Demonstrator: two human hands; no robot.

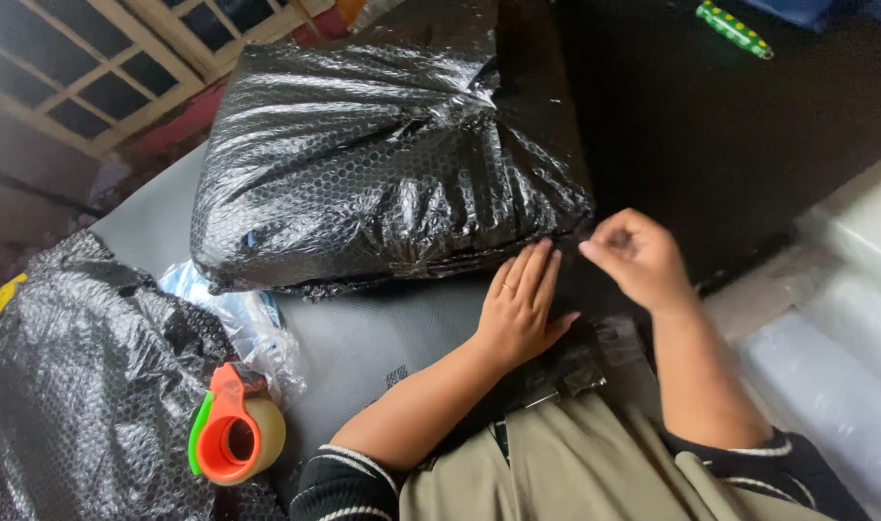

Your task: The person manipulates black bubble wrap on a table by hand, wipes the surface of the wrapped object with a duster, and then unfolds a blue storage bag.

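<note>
A large bundle wrapped in black bubble wrap (pixel 383 154) lay on a grey table (pixel 363 338), filling the far middle of the scene, its wrap gathered and twisted into a knot near the top. The left hand (pixel 520 309) rested palm down at the near right edge of the bundle, fingers spread moderately and laid flat against the lower flap of the wrap, a ring (pixel 507 287) showing on one finger. The right hand (pixel 638 253) hovered just to the right of it, fingertips drawn narrowly together in a pinch at the bundle's near right corner; whether anything lay between them could not be told, though they appeared to touch the edge of the wrap. Both forearms came from the near edge, with dark striped cuffs at the sleeves above khaki clothing. On the near left of the table stood a tape dispenser (pixel 233 439) with an orange body, a green edge and a roll of tan tape, well apart from both hands. Beside it lay a crumpled clear plastic bag (pixel 252 323), and further left another heap of black bubble wrap (pixel 74 386). Rolls of clear bubble wrap (pixel 826 386) lay along the right side.
</note>
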